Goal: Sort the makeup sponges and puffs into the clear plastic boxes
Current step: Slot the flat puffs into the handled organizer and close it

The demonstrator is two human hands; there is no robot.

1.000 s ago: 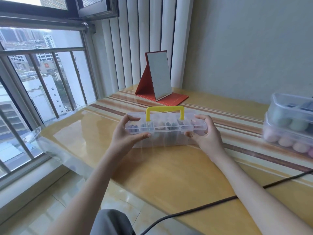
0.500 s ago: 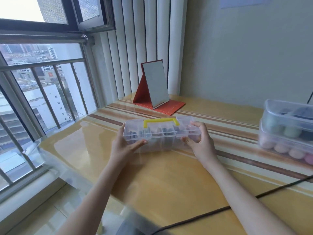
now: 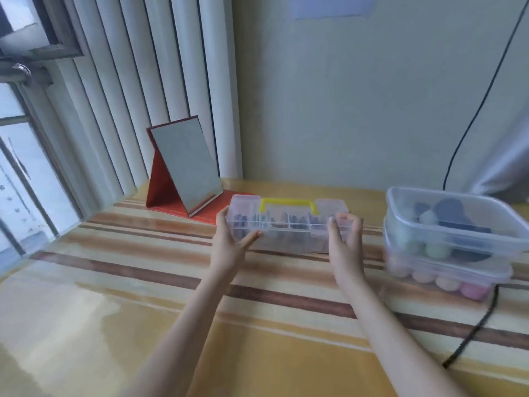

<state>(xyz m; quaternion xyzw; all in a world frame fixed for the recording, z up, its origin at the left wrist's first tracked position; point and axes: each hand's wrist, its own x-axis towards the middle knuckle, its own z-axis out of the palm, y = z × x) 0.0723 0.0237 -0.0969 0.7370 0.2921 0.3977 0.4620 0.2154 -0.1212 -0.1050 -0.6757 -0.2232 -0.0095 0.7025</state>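
Both hands grasp one long clear case (image 3: 289, 224) with a yellow handle (image 3: 288, 204). Left hand (image 3: 230, 243) holds the case's left end, thumb running along the front face, fingers hidden behind. Right hand (image 3: 343, 239) holds the right end, thumb on the front, fingers curled over the top edge. Case sits level near the far side of the table (image 3: 143, 296); whether it rests on the surface or hangs just above it cannot be told. Inside, a row of small compartments with dark pieces, too blurred to identify.

To the right, well apart from the case, two clear plastic boxes stand stacked, lids on. Upper box (image 3: 452, 222) holds dark puffs and pale green rounded sponges. Lower box (image 3: 446, 276) holds a row of pink and peach rounded sponges along its front wall.

Behind the case's left end, a folding mirror (image 3: 184, 167) on a red stand, tilted back, its base just beside the case. Black cable (image 3: 472, 330) runs from the wall down past the boxes and across the table's right edge. Tabletop is glossy yellow with brown stripes. White vertical blinds (image 3: 137, 90) at back left.
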